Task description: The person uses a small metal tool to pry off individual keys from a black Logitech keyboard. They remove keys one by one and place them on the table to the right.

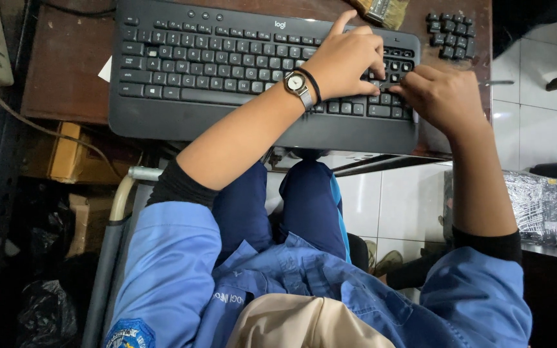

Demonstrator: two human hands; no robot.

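My left hand [346, 61] rests curled on the keyboard [227, 71], which lies on the brown surface [66, 77]. My right hand [443, 96] pinches something small at its right end; I cannot tell what. Loose keys [451, 33] lie nearby.

The light is soft and fairly even, falling from above and a little to the right: the white floor tiles [536, 122] at the right edge are the brightest area and carry small glossy highlights. The left side sinks into deep shade, where the boxes [75, 154] and the dark bag [43, 316] under the worktop [66, 77] lose detail. The black keyboard [227, 58] shows a dull sheen with readable key edges. The wrapped package [536, 206] glints with small reflections. Focus is sharp at the centre, with slight softening and wide-angle bending of lines toward the corners
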